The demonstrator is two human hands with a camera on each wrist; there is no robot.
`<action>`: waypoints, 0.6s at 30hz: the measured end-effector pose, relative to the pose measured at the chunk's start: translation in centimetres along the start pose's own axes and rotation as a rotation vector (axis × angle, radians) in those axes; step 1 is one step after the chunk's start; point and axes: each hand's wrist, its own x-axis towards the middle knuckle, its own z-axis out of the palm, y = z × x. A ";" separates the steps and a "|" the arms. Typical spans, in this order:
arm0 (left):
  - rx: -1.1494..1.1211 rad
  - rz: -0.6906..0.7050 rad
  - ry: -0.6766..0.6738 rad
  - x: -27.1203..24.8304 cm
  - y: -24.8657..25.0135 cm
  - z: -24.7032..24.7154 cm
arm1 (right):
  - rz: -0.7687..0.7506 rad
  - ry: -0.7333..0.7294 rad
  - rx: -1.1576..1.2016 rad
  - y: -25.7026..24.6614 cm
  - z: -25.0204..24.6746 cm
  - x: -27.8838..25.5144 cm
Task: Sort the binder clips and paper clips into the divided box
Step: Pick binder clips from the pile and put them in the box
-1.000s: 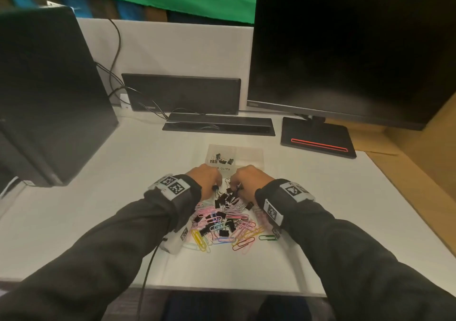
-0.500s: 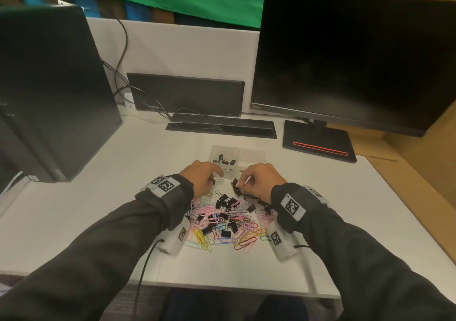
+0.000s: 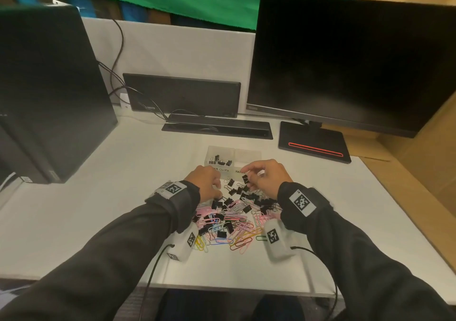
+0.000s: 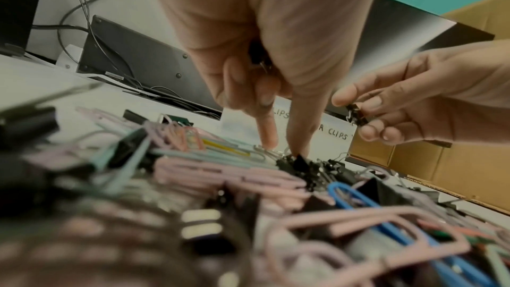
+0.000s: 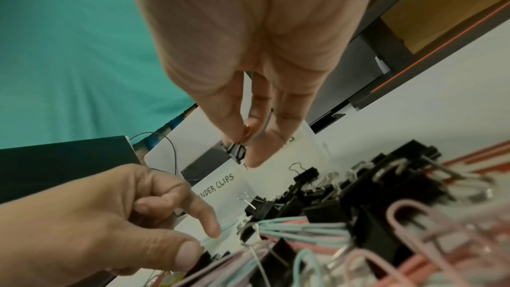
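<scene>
A heap of black binder clips and coloured paper clips lies on the white desk. Behind it stands the clear divided box, with a few binder clips in its left compartment. My right hand is raised just in front of the box and pinches a black binder clip between thumb and fingers. My left hand reaches down with thumb and forefinger onto a black binder clip at the heap's far edge. Its other fingers are curled round a dark clip in the palm.
A monitor on its stand rises at the back right, and a black computer case at the left. A dark dock and cable tray sit behind the box. Cardboard borders the desk on the right.
My right hand has lifted a binder clip out of the heap and up toward the box. My left hand has come back from the box front down to the heap.
</scene>
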 end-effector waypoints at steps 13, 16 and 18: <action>0.130 0.129 0.012 -0.3 0.3 0.6 | -0.237 -0.187 -0.749 -1.4 2.9 0.7; 0.078 0.098 0.020 -0.3 0.2 0.6 | -0.204 -0.255 -0.846 -1.8 3.6 1.2; 0.016 0.076 0.018 -0.3 0.1 0.5 | -0.186 -0.267 -0.853 -1.9 3.8 1.5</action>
